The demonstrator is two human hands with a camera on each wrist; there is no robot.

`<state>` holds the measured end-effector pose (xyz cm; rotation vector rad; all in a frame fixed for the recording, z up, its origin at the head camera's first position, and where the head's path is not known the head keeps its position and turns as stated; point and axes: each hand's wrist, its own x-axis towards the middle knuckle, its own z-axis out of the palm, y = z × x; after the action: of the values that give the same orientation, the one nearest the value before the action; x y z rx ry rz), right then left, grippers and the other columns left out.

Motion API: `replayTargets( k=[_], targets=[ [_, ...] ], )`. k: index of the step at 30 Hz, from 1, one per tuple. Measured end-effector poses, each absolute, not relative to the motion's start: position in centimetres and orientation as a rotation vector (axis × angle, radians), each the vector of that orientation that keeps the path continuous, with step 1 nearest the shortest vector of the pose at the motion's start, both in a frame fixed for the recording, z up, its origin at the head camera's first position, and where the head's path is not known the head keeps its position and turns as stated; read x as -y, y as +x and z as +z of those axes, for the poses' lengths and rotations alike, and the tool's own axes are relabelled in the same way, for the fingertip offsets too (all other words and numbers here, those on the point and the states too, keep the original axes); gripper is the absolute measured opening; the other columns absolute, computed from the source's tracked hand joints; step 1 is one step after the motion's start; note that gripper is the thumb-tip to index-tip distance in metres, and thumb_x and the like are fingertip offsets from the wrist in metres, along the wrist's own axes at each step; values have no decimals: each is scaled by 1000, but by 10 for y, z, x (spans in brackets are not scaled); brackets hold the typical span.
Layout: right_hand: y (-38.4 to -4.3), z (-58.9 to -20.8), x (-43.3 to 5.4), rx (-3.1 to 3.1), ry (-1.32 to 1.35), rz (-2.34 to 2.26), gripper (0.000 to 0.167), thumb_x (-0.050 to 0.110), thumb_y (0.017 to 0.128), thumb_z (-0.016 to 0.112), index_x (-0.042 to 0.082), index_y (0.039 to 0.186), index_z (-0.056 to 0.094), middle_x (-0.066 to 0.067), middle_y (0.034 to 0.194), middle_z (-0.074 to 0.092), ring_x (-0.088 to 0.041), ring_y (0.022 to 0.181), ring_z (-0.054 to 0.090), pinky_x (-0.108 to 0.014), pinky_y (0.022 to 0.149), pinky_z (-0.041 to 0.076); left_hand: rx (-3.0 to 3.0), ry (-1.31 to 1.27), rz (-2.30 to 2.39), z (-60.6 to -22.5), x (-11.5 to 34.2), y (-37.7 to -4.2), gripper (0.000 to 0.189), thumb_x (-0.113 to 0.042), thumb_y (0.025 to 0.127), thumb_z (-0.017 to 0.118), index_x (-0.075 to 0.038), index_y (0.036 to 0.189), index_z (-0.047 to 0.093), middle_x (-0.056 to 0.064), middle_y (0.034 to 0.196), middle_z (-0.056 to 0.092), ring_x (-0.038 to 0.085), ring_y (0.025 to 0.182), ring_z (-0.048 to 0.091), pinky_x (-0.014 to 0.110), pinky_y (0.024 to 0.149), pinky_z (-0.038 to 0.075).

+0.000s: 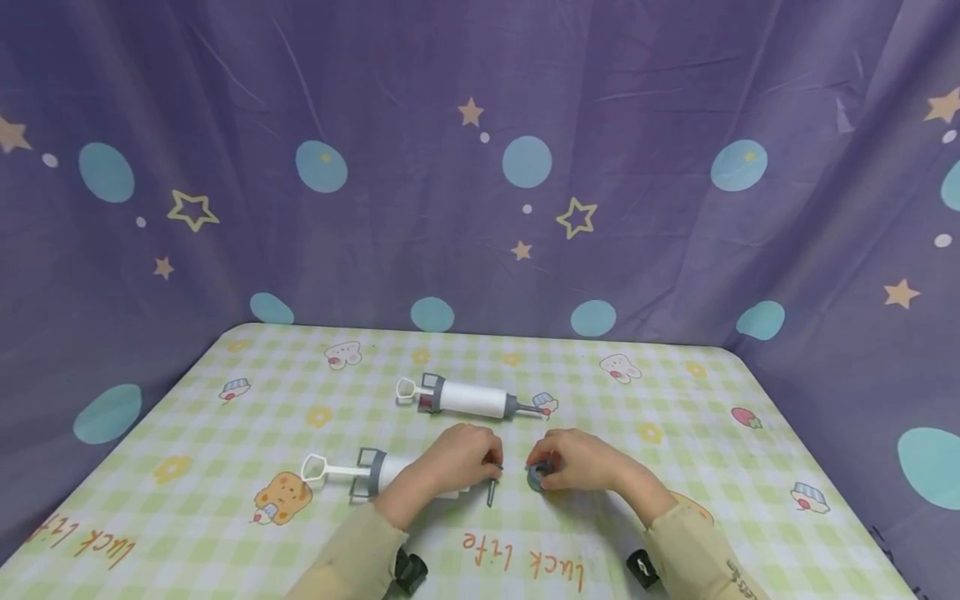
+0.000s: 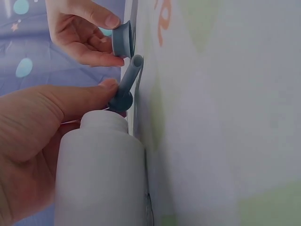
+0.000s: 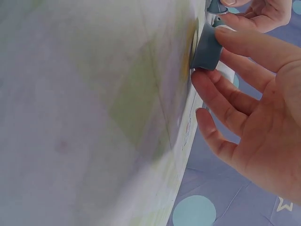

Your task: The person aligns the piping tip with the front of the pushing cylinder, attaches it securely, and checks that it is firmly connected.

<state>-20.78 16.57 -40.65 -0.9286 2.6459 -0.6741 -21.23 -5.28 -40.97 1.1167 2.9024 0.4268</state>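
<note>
My left hand (image 1: pixel 465 457) pinches a small grey-blue nozzle (image 2: pixel 129 77) with a thin tube and a wider base. Beside that hand lies a white syringe-like tube (image 2: pixel 101 174) with a grey collar and a white pull handle; its narrowed open neck faces the nozzle, apart from it as far as I can see. To the right, my right hand (image 1: pixel 581 460) holds a grey-blue ring (image 3: pixel 208 47) between thumb and fingers, low over the cloth. A narrow gap separates the ring from the nozzle. The left forearm covers part of the tube in the head view.
Farther back lies a second white syringe-like tube (image 1: pixel 474 400) with its grey nozzle fitted, pointing right. A green checked cloth (image 1: pixel 600 533) with printed figures covers the table. Behind it hangs a purple curtain (image 1: pixel 390 233).
</note>
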Motion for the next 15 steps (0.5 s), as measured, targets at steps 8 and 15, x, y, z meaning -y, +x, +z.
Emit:
replayTargets(
  k=[8,15],
  targets=[
    [-210,-406,-166,-2660,-931,-708,21,15,75,69,15,96,66,5,90,62,-12,79,58,-24,70,46,-2942,1123,492,-408,53,-214,7,-24,76,72,-19,75,67,-12,69,59,2,63,50,20,61,42],
    [-214,-409,-164,-2726,-950,-733,24,12,71,67,15,95,64,6,83,61,-7,72,53,-23,65,44,-2992,1114,580,-403,53,-215,7,-21,75,72,-19,73,66,-11,70,59,2,63,50,20,59,42]
  ],
)
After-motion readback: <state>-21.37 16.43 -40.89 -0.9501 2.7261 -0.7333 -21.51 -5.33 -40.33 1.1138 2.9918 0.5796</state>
